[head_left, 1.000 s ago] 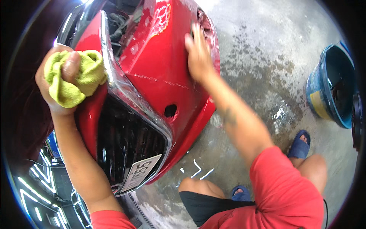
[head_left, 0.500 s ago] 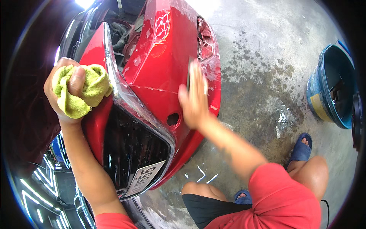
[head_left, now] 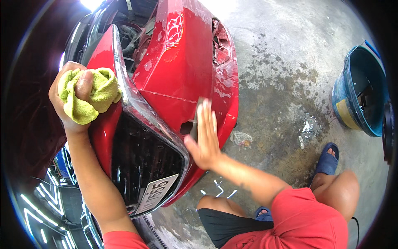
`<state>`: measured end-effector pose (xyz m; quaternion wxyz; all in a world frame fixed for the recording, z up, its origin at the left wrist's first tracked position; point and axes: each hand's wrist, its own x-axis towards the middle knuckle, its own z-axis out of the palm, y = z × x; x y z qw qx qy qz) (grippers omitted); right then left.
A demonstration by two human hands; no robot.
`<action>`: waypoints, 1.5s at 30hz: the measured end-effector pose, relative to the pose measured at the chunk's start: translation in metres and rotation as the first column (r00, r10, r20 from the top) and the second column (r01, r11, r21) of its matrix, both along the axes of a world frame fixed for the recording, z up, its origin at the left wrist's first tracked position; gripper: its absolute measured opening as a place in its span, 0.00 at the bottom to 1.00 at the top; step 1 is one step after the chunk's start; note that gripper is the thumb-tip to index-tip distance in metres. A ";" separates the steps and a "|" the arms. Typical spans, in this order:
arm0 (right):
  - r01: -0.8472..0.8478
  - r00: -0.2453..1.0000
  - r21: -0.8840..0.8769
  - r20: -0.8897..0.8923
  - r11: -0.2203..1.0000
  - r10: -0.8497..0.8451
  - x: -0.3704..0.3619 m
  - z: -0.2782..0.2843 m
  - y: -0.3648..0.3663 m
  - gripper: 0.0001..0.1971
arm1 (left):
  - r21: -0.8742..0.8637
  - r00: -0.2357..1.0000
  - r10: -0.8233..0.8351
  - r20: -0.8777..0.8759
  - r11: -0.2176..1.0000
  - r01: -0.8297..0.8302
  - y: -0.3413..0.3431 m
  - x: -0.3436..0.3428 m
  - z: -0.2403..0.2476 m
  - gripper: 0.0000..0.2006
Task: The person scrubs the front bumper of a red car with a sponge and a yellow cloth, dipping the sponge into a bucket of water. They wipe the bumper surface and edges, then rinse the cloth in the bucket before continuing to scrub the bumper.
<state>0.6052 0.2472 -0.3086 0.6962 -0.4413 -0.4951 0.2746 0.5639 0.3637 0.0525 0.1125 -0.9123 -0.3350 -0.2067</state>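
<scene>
My left hand [head_left: 59,97] is closed round a crumpled yellow-green microfibre cloth [head_left: 103,89], held over the front edge of a car's hood. The thumb lies across the cloth. My right hand [head_left: 205,143] lies with fingers straight on the red front bumper [head_left: 170,110], pressing a thin dark strip that looks like sandpaper [head_left: 197,113] against it. Most of the strip is hidden under the palm and fingers. It partly covers a round hole in the bumper, beside the black grille [head_left: 143,149]. The bumper looks wet, with dull patches and pale streaks.
A blue bucket [head_left: 342,95] with dark contents stands on the concrete floor at the right. Wet spots and a puddle [head_left: 265,137] mark the floor between it and the car. My feet in blue slippers [head_left: 327,159] are below. A license plate [head_left: 157,193] sits under the grille.
My right hand has slid down the bumper towards me with the sandpaper, from above the hole to beside it. My left hand with the cloth has barely moved.
</scene>
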 end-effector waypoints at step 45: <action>0.095 0.995 0.129 0.026 0.987 -0.099 0.103 0.038 0.143 0.44 | -0.097 0.996 -0.016 0.084 0.995 0.024 0.003 0.008 -0.003 0.12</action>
